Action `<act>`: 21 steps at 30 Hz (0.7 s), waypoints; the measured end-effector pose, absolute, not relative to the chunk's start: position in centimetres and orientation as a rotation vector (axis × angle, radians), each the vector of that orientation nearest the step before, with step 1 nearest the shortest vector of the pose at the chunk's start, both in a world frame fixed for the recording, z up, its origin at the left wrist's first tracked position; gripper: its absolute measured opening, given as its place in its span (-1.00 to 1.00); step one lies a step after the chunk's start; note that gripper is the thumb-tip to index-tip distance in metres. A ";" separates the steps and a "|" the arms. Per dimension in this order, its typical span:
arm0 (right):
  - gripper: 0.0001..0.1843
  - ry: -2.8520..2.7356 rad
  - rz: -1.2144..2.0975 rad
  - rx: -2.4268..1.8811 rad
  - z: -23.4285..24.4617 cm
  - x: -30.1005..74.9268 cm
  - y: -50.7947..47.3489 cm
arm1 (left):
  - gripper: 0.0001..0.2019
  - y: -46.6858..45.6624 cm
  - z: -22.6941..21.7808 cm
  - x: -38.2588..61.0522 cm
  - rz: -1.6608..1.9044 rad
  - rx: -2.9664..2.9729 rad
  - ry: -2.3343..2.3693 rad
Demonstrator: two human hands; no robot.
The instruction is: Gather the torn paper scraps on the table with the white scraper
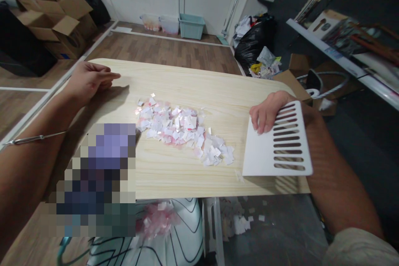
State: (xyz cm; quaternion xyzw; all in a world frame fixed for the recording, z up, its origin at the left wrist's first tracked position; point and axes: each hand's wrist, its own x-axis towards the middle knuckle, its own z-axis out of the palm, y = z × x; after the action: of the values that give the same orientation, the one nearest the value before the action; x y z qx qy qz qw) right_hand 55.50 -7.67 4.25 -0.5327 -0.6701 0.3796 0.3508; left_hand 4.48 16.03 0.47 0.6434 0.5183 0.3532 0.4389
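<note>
My right hand (264, 110) grips the upper edge of a flat white slotted panel (257, 153), with its fingers bent over the front face. The panel stands tilted above the right part of a pale wooden table (187, 77). To its left, a heap of small cut paper pieces (183, 124), white with some pink, spreads over the middle of the table. My left hand (95, 78) is at the table's far left, apart from the heap. Its index finger points to the right and the others are loosely curled, with nothing seen in them.
Below the table's front edge sit a clear plastic bin (268, 224) with paper bits and a striped cloth (187, 232) with pink pieces on it. A pixelated patch hides the front left. Cardboard boxes (59, 20) and a black bag (254, 41) lie beyond.
</note>
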 end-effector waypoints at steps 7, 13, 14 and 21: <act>-0.26 -1.934 1.244 -1.146 5.3 58.3 -6.7 | -0.37 16.9 -0.5 3.9 0.896 1.600 1.265; -0.29 -1.959 1.315 -1.154 5.7 54.3 -14.1 | -0.42 17.0 -0.7 3.9 0.887 1.636 1.275; -0.34 -1.961 1.315 -1.158 5.9 53.7 -15.3 | -0.40 17.0 -0.8 3.9 0.889 1.649 1.267; -0.50 -1.628 0.821 -1.488 5.9 52.9 -24.3 | -0.32 16.3 -0.5 4.3 0.915 1.630 1.235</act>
State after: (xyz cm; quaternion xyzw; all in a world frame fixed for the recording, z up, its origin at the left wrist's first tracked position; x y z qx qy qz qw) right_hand 52.93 -24.26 5.95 -0.5837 -0.6386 0.3222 0.3842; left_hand 4.27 16.34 -0.49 0.6550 0.4962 0.3676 0.4354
